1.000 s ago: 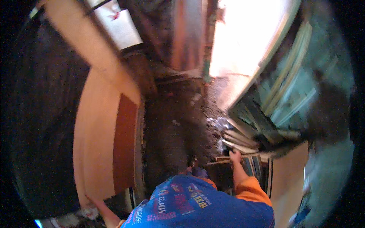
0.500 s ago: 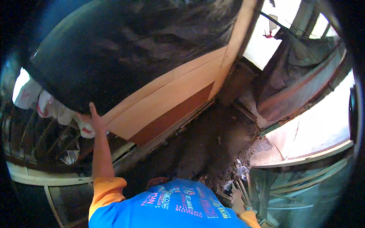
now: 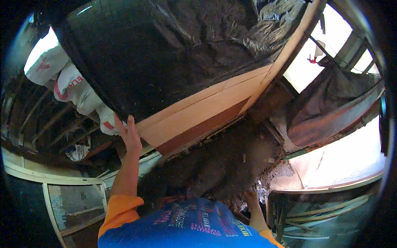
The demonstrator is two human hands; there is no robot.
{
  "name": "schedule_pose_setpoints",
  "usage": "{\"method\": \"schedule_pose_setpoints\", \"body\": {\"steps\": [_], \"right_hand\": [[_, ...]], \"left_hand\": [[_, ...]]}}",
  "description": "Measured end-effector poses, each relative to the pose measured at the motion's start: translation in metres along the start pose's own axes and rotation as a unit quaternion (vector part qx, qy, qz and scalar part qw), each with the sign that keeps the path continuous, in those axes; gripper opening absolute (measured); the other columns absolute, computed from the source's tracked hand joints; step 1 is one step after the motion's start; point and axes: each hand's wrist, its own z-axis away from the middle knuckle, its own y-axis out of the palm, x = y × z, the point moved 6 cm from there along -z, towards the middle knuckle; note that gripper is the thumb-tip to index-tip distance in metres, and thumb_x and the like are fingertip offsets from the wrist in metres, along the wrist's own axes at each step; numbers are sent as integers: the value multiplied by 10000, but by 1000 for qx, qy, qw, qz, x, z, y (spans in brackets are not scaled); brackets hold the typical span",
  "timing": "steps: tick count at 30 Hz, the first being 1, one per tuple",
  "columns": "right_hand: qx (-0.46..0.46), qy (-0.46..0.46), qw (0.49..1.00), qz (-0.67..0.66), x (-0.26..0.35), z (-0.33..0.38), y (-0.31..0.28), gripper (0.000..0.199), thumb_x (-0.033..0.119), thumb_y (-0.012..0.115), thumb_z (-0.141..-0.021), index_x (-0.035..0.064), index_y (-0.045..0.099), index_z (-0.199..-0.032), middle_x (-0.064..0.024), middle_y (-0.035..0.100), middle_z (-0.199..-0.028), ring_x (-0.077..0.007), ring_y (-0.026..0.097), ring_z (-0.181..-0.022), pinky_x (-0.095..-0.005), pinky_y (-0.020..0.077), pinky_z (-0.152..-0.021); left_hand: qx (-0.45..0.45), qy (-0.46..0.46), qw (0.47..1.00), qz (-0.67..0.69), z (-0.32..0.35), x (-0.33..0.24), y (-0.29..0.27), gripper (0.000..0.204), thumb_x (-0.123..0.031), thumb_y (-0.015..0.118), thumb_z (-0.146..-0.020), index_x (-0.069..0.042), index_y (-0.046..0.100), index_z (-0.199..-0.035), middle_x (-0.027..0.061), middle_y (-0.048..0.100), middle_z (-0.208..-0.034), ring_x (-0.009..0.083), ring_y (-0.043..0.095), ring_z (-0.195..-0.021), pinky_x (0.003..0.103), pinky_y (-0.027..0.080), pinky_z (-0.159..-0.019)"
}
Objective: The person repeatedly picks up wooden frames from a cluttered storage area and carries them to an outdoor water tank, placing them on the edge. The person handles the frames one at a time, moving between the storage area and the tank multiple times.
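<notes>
My left hand (image 3: 131,136) is raised at the lower left corner of a wooden panel wall (image 3: 198,111), thumb and fingers stretched out and apart. Its fingertips touch, or nearly touch, the corner where a black plastic sheet (image 3: 165,70) covers the upper part of the panel. White sacks with red print (image 3: 84,97) hang or lie just beyond those fingers. Low on the right, my right hand (image 3: 250,197) reaches down over dark soil (image 3: 198,173), beside a crumpled clear plastic piece (image 3: 261,193). Its fingers are lost in shadow, so any grip is hidden.
Dark draped sheeting (image 3: 322,107) hangs at the right, near bright openings. Below it runs a pale board edge (image 3: 331,188), with thin strips (image 3: 326,215) under it. Left of me stand a mesh-filled wooden frame (image 3: 76,206) and dark slats (image 3: 45,111).
The view has shifted, and the panel and sacks appear further right. My left hand stays at the panel corner. My right hand has moved forward, closer to the plastic piece and soil.
</notes>
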Motion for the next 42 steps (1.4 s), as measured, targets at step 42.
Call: {"method": "schedule_pose_setpoints", "body": {"steps": [42], "right_hand": [[-380, -532, 752, -84, 151, 277, -93, 967, 183, 805, -654, -31, 190, -1368, -238, 373, -1287, -386, 386, -1206, -466, 306, -1012]], "left_hand": [[890, -46, 453, 32, 430, -180, 147, 718, -511, 548, -839, -12, 424, -1340, 190, 516, -1266, 311, 462, -1199, 431, 308, -1033]]}}
